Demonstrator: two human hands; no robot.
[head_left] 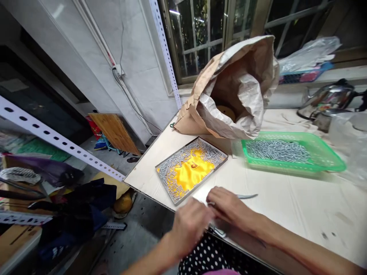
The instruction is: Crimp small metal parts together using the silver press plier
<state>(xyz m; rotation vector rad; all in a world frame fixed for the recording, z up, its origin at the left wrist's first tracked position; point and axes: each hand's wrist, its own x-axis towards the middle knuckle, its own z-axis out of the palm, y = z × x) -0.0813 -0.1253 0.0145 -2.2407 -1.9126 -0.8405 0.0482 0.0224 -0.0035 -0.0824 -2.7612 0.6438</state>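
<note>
My left hand (189, 226) hovers at the near edge of the white table (301, 206), fingers curled together around something I cannot make out. My right hand (229, 208) rests on the table just beside it, fingers closed on a thin metal tool whose pointed tip (248, 196) sticks out to the right. Both hands meet close together, just in front of a shallow metal tray (169, 187) with a yellow bottom and many small silver metal pieces. A small metal object (219, 231) lies at the table edge under my hands.
A green plastic basket (329, 162) of silver pieces stands at the right. Behind it a crumpled brown paper sack (237, 88) gapes open. A steel kettle (327, 97) sits far right. Perforated shelf rails (57, 139) and clutter fill the left.
</note>
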